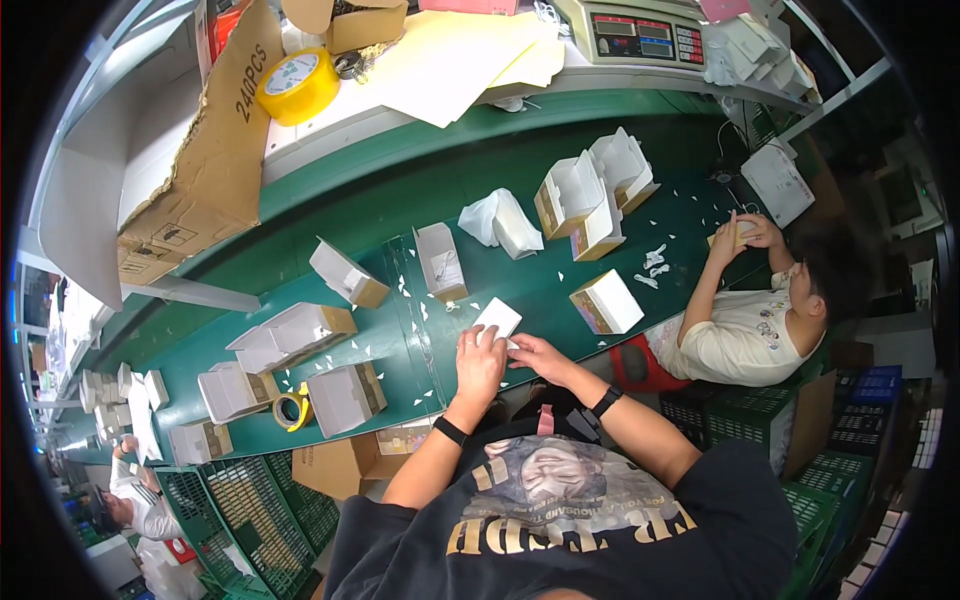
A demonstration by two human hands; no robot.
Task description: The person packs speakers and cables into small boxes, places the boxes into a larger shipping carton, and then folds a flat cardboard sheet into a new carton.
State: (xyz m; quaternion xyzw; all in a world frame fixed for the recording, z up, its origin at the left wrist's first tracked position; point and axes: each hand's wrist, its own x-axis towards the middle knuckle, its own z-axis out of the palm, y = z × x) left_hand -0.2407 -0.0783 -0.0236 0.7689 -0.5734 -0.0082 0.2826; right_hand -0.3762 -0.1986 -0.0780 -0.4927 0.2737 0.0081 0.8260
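A small white box (499, 315) is at the near edge of the green work table, in front of my body. My left hand (481, 367) lies over its near end with the fingers curled down onto it. From the right, my right hand (540, 358) pinches the same end, its fingertips close to the left ones. My palms hide the lower part of the box. Just beyond stands an open carton (441, 262) with white material inside. White paper scraps are scattered about the table.
Open cartons (292, 338) stand on the left beside a yellow tape dispenser (293, 408). More cartons (572, 195) and a white plastic bag (500, 222) are farther back. On the right, a co-worker (755, 325) holds a small yellowish box. A shelf above bears a scale (640, 35) and a tape roll (299, 86).
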